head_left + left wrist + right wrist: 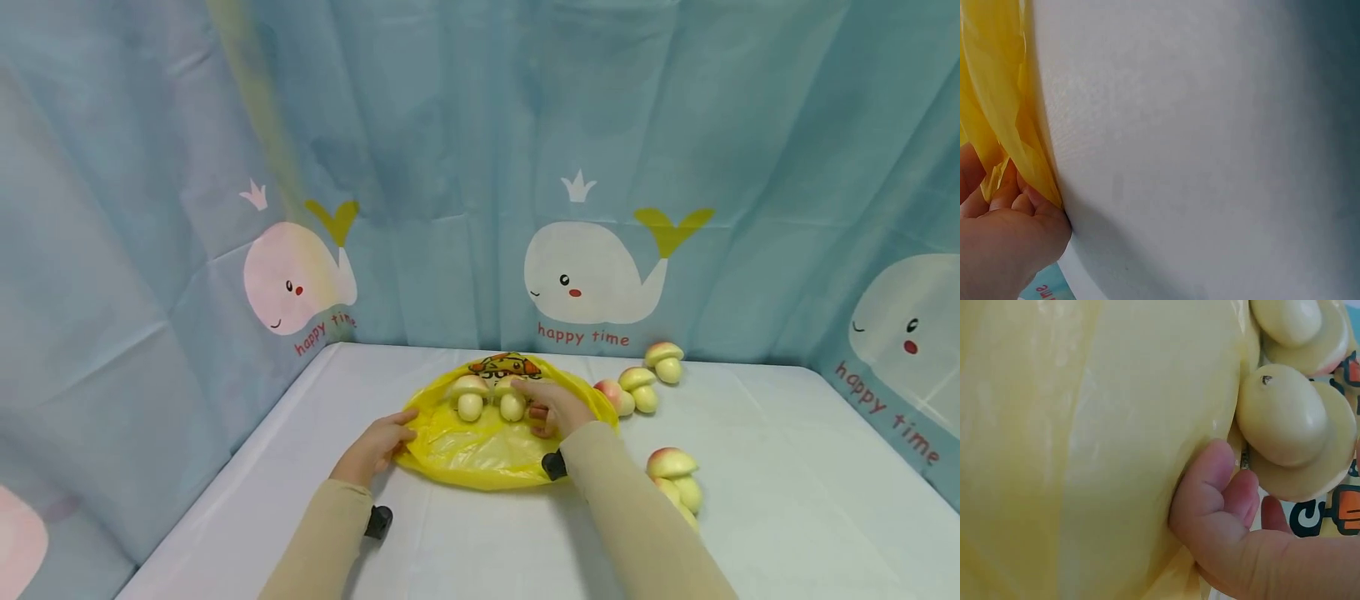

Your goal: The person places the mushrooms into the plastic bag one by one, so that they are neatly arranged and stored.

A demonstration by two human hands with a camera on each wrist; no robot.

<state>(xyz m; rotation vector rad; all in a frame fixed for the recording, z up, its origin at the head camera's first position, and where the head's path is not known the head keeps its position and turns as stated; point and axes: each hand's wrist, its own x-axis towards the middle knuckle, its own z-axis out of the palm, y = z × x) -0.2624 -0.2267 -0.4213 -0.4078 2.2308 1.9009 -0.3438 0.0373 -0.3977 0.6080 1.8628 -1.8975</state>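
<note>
A yellow plastic bag with a printed cartoon is spread on the white table. My left hand pinches its left edge, and in the left wrist view the film bunches between thumb and fingers. Two cream model mushrooms sit side by side within the bag's outline: a left mushroom and a right mushroom. My right hand grips the right mushroom at its cap, with its lower fingers curled in. The right wrist view shows that mushroom against my fingertips; the thumb is hidden there.
Several more model mushrooms with reddish caps lie past the bag's right side. A nearer group lies beside my right forearm, which partly covers it. A blue whale-print curtain hangs behind the white table.
</note>
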